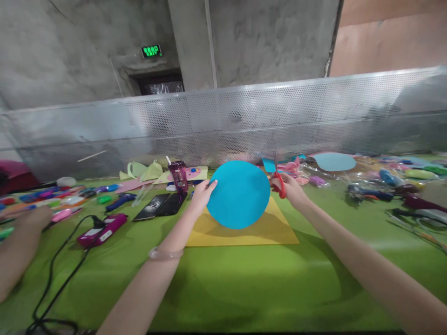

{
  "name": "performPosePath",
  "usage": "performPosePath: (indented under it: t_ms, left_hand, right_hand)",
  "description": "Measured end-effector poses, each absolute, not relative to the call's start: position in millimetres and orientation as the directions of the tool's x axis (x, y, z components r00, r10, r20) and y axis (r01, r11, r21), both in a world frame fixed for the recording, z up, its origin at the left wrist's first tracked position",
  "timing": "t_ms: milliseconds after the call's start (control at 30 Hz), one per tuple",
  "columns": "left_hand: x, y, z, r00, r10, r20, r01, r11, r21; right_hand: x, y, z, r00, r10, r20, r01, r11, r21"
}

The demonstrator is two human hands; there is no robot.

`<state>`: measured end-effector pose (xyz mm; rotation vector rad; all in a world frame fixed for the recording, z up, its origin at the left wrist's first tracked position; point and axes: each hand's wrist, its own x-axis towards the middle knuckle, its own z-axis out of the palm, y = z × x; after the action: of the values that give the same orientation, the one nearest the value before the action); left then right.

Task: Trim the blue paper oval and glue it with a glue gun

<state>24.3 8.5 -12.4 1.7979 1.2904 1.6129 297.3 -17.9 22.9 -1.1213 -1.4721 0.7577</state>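
Note:
A round sheet of blue paper (239,195) is held up in front of me, above a yellow sheet (275,228) lying on the green table. My left hand (203,193) pinches its left edge, thumb on the front face. A pair of scissors (280,184) with red handles is in my right hand (291,188), blades pointing up. The right fingers also reach to the right edge of the blue circle; whether they grip the paper there cannot be made out.
A purple cup (179,177) with a straw stands behind two dark phones (152,208). A magenta power strip (103,230) with a black cable lies left. Another person's arm (24,246) reaches in at far left. Craft supplies and plastic bags line the back, before a perforated metal panel (223,125).

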Motion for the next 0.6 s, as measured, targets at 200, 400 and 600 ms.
performPosePath:
  t_ms: [200,400,600]
  left_hand:
    - [26.4,0.1,-3.7,-0.151,0.754,0.640,0.488,-0.506,0.711]
    - [25.8,-5.8,0.9,-0.181,0.687,0.704,0.598,-0.491,0.633]
    - [25.0,-5.2,-0.7,-0.185,0.671,0.718,0.601,-0.500,0.623]
  right_hand:
    - [298.8,-11.6,11.9,0.045,0.949,0.313,0.310,0.285,-0.907]
    - [294.8,-11.4,5.4,-0.030,0.955,0.296,0.345,0.288,-0.893]
    - [293.3,-11.1,0.5,-0.054,0.959,0.280,0.346,0.281,-0.895]
